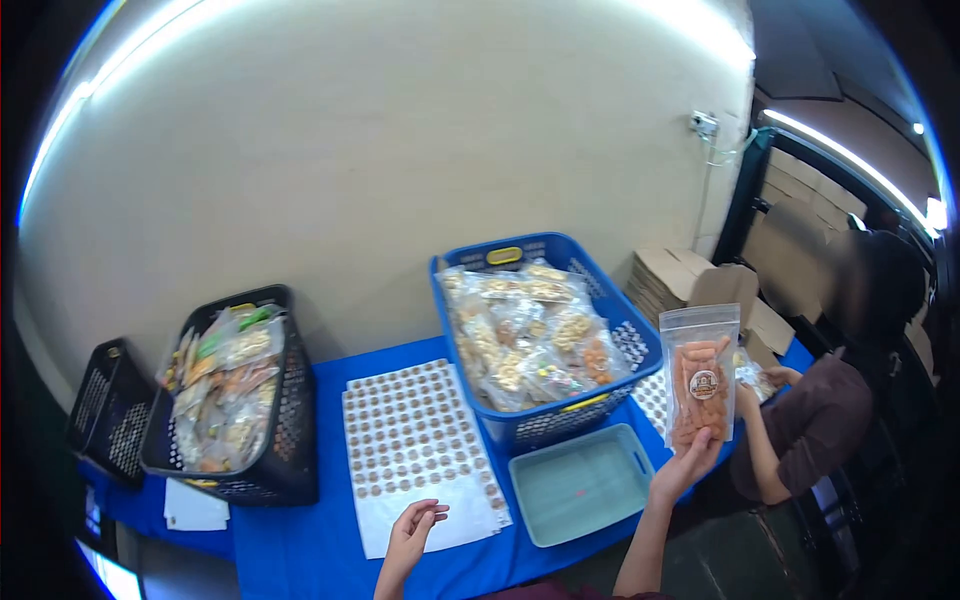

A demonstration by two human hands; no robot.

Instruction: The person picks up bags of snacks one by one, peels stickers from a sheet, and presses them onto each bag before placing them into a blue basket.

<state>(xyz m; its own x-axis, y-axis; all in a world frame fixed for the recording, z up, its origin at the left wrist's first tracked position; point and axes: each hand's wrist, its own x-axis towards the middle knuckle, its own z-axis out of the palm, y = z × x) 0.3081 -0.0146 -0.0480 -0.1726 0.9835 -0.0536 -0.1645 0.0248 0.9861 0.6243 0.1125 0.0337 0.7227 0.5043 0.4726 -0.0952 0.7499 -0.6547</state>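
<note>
The right hand (692, 465) grips a clear pouch (695, 350) of orange snack sticks near its bottom, holding it upright with its round label facing the camera. The left hand (412, 527), fingers loosely bent and holding nothing visible, is over the blank lower part of a sheet of round stickers (405, 425). Between the hands, a grey-green tray (560, 508) lies on the blue-covered worktop (300, 550). Beyond the tray stands a blue basket (545, 425) heaped with snack packets (520, 335); well left of the left hand, a black basket (298, 430) holds more. Just beyond the right hand, another person (815, 420) handles a packet; flat cardboard (662, 275) is stacked farther back.
</note>
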